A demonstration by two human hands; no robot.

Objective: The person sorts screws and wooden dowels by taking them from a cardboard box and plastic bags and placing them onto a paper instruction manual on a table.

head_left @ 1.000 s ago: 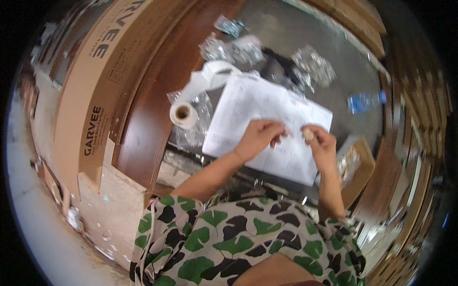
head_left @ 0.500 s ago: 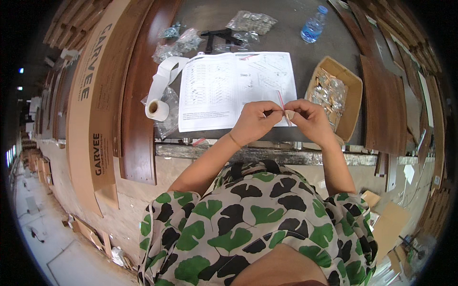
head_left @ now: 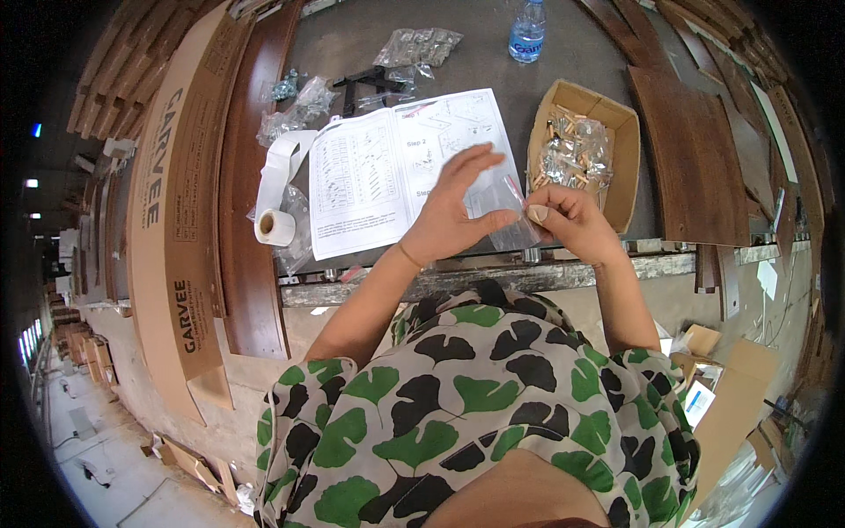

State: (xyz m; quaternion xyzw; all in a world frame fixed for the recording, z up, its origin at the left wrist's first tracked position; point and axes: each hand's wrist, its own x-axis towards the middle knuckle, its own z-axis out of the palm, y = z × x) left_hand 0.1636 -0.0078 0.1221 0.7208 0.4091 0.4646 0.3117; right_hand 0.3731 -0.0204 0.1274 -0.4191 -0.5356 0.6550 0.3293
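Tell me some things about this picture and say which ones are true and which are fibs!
1. The right hand pinches a clear plastic bag. True.
2. The left hand is clenched in a fist. False: its fingers are open.
3. The cardboard box is to the right of the paper booklet. True.
4. The white roll is also to the right of the booklet. False: it is to the left.
5. The bottle has a blue label. True.

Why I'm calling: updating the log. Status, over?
Right hand pinching clear plastic bag with red strip. Left hand open, thumb at the bag. White printed paper booklet partly hidden beneath; nothing seen blocking.
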